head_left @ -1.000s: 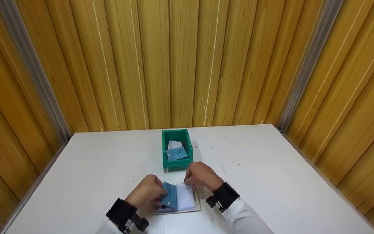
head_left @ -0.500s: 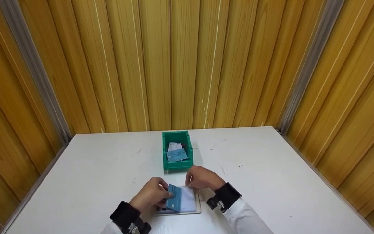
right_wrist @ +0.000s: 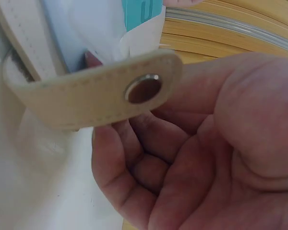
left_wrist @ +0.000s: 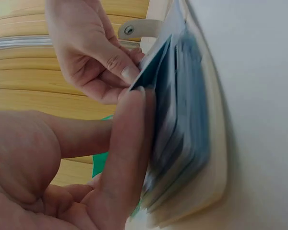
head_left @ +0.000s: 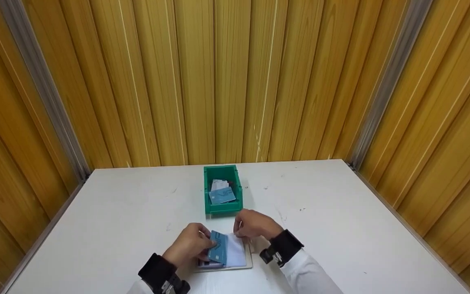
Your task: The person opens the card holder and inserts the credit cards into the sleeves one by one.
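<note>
A cream card holder [head_left: 248,261] lies open on the white table, its clear plastic sleeve pages [head_left: 236,253] spread to the right. My left hand [head_left: 188,245] pinches a blue card [head_left: 218,250] tilted over the left half of the holder. In the left wrist view, a stack of filled sleeves [left_wrist: 192,105] stands beside my left fingers. At the far edge of a sleeve page, my right hand [head_left: 256,224] pinches with curled fingers. A snap strap [right_wrist: 86,100] crosses in front of that hand in the right wrist view, hiding its fingertips.
Just beyond the holder stands a green bin [head_left: 223,209] with another blue card [head_left: 222,196] and white cards [head_left: 219,183] inside. Wood-patterned panels [head_left: 231,81] rise behind the table [head_left: 320,228] and at both sides.
Over the last second, my left hand and the blue card have shifted slightly right, nearer the middle of the holder. My right hand has stayed at the page's far edge.
</note>
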The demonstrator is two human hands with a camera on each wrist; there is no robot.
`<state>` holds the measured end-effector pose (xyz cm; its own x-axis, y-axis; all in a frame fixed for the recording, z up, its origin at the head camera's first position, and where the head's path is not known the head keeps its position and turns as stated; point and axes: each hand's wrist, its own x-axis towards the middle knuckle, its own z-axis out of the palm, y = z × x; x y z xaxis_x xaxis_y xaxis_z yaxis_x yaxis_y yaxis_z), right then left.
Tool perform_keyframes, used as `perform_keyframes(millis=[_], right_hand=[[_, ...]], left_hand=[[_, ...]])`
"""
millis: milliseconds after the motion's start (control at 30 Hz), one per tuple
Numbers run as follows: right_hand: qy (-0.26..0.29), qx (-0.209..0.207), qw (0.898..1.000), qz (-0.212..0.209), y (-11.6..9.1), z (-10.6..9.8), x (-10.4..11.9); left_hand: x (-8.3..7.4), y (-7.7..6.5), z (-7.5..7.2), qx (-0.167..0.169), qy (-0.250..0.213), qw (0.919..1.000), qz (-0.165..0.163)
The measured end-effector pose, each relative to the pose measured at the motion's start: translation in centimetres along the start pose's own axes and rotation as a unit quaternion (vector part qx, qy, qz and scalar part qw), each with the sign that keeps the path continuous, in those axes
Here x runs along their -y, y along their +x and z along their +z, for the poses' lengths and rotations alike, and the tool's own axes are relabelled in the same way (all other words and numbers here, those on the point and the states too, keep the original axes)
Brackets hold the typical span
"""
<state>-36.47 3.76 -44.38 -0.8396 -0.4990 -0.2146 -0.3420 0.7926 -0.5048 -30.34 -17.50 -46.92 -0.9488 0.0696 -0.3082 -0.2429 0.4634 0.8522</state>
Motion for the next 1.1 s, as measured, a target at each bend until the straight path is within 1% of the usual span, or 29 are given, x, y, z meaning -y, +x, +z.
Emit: perform_keyframes(millis=[100,200,300,433,600,667,800,900,1033,1100], right_hand=[[-0.005,-0.004,1.0,0.018,-0.2,-0.1,0.0],[-0.022,-0.004,0.999,0.039,-0.3,-0.2,0.1],[-0.029,0.005,0.998,0.061,-0.4,-0.2,0.1],[-0.021,0.018,0.997,0.076,-0.3,-0.2,-0.2],[-0.027,0.022,0.997,0.067,0.0,-0.3,-0.6],[-0.026,0.023,0.997,0.063,0.0,-0.2,-0.8],[-0.011,0.031,0.997,0.065,0.1,-0.2,-0.9],[0.0,0.041,0.997,0.07,0.1,-0.2,-0.9],[0.0,0.05,0.996,0.07,0.1,-0.4,-0.9],[-0.006,0.05,0.996,0.068,0.1,-0.5,-0.8]], left_hand=[[0.0,0.1,0.5,-0.005,-0.006,1.0,-0.002],[-0.1,-0.1,0.8,-0.014,-0.006,0.9999,0.004],[0.0,-0.3,1.0,-0.02,-0.003,0.9997,0.014],[0.0,-0.5,1.3,-0.023,0.008,0.9995,0.02],[0.1,-0.5,1.4,-0.023,0.029,0.9993,0.01],[0.1,-0.4,1.4,-0.028,0.033,0.999,0.011],[0.3,-0.2,1.6,-0.055,0.038,0.9974,0.027],[0.4,-0.1,1.7,-0.074,0.031,0.9961,0.036],[0.4,-0.1,1.8,-0.078,0.015,0.9959,0.043],[0.3,-0.2,1.9,-0.075,0.017,0.996,0.046]])
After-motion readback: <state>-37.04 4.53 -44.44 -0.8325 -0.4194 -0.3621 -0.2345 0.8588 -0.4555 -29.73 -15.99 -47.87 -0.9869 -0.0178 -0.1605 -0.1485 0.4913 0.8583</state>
